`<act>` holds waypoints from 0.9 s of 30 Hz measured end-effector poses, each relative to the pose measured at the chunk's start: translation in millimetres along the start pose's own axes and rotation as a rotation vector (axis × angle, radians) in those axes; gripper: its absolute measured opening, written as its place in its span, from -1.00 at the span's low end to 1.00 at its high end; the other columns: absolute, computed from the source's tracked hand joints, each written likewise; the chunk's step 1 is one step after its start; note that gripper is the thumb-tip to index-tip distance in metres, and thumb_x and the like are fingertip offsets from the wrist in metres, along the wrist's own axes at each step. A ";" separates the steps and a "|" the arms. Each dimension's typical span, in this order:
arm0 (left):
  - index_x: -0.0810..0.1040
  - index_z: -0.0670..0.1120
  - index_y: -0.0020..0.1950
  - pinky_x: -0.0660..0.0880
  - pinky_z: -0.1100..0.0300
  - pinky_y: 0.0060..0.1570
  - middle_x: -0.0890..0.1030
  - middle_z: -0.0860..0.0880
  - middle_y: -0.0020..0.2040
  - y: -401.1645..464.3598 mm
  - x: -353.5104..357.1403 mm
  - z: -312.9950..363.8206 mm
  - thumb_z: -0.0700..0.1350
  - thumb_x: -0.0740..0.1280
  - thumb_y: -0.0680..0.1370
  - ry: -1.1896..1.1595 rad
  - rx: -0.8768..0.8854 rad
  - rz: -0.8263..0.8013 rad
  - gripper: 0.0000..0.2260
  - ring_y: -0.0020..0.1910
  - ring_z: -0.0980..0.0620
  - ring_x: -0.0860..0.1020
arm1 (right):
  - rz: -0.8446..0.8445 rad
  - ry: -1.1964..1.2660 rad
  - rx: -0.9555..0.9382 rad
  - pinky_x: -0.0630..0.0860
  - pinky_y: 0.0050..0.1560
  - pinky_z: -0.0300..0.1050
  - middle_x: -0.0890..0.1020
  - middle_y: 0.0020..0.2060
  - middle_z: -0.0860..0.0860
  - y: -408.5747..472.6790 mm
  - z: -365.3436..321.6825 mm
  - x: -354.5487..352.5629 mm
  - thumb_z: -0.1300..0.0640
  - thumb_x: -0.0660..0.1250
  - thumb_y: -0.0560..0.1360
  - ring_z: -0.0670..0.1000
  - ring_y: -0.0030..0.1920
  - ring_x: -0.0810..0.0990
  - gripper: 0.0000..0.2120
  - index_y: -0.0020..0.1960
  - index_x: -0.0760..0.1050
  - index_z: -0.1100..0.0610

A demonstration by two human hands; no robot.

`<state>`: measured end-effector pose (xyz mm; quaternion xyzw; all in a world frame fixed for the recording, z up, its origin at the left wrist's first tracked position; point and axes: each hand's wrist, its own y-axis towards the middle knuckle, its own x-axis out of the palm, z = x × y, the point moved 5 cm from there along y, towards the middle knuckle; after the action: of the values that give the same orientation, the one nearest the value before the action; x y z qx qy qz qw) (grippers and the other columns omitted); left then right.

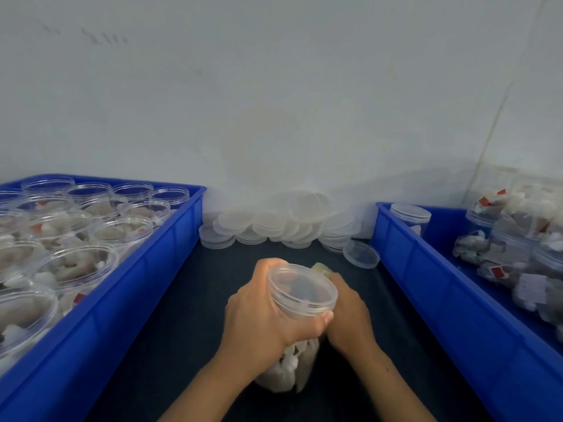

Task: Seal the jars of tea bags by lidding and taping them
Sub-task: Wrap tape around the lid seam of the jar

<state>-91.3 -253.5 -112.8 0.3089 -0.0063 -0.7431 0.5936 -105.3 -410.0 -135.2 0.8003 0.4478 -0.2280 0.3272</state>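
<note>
Clear plastic jar [292,336] of tea bags sits between the blue crates, lid [301,289] on. Left hand [259,315] grips its neck; right hand [347,306] presses behind, seemingly holding tape [320,268]. Light, thin-walled, probably slippery: hold just below the lid.

A dark tabletop [170,300] runs between two blue plastic crates [128,287], one along each side, both angled toward a pale grey wall [274,86] behind. The right-hand crate [432,287] stands near a corner where a thin vertical seam [499,111] runs up the wall.
</note>
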 end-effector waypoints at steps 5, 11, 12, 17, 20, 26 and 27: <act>0.38 0.21 0.16 0.52 0.15 0.08 0.59 0.25 -0.02 -1.5 -2.6 -1.9 0.42 0.38 0.02 -0.004 -0.007 0.008 -0.24 0.04 0.24 0.55 | -0.059 0.175 0.076 0.51 -0.17 0.03 0.61 -0.23 0.00 0.5 7.5 -0.6 0.03 0.18 0.57 0.03 -0.19 0.58 -0.84 -0.12 0.44 0.08; 0.40 0.21 0.14 0.49 0.28 -0.02 0.59 0.27 -0.05 0.0 -5.1 -8.2 0.42 0.38 0.01 -0.033 -0.024 0.049 -0.25 0.00 0.28 0.55 | -0.128 0.301 0.044 0.52 -0.09 0.11 0.59 -0.18 0.04 -3.1 1.9 6.6 -0.06 0.13 0.60 0.09 -0.16 0.55 -0.73 -0.09 0.40 0.12; 0.40 0.21 0.14 0.48 0.32 -0.05 0.60 0.28 -0.06 0.9 -6.9 -10.6 0.42 0.39 0.00 -0.047 -0.032 0.065 -0.25 -0.01 0.30 0.55 | -0.141 0.285 0.037 0.51 -0.09 0.10 0.59 -0.16 0.05 -3.7 2.3 8.5 -0.08 0.12 0.61 0.06 -0.17 0.53 -0.72 -0.08 0.39 0.12; 0.41 0.21 0.12 0.45 0.34 -0.10 0.59 0.28 -0.07 4.8 -20.7 -23.8 0.42 0.42 0.00 -0.089 -0.071 0.181 -0.26 -0.04 0.33 0.54 | -0.067 0.198 -0.019 0.36 -0.30 -0.11 0.46 -0.34 -0.01 -0.7 7.7 9.0 -0.06 0.12 0.61 -0.15 -0.39 0.35 -0.71 -0.13 0.35 0.14; 0.42 0.21 0.13 0.44 0.35 -0.12 0.60 0.28 -0.07 5.3 -21.5 -27.6 0.41 0.44 0.01 -0.118 -0.089 0.206 -0.26 -0.04 0.32 0.55 | -0.005 0.100 -0.069 0.33 -0.33 -0.17 0.48 -0.39 0.00 -1.0 5.8 10.1 -0.08 0.17 0.60 -0.12 -0.41 0.38 -0.70 -0.18 0.38 0.12; 0.42 0.23 0.07 0.44 0.34 -0.13 0.53 0.46 -0.05 6.7 -19.7 -29.4 0.41 0.44 0.00 -0.158 -0.077 0.215 -0.30 -0.05 0.42 0.52 | -0.101 -0.197 -0.132 0.46 0.04 0.01 0.55 -0.13 -0.03 -5.0 6.8 33.9 0.04 0.17 0.59 -0.01 -0.09 0.50 -0.84 -0.12 0.42 0.08; 0.42 0.22 0.08 0.46 0.32 -0.11 0.53 0.46 -0.05 6.4 -20.1 -29.6 0.40 0.44 0.00 -0.171 -0.076 0.211 -0.29 -0.05 0.41 0.53 | -0.143 -0.242 -0.121 0.43 0.14 0.01 0.54 -0.04 -0.03 -5.4 9.0 37.9 0.03 0.16 0.59 0.01 0.02 0.49 -0.86 -0.06 0.42 0.07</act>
<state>-69.7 -227.0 -125.3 0.2194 -0.0612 -0.6998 0.6770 -91.8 -393.0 -168.0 0.7117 0.4740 -0.3180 0.4094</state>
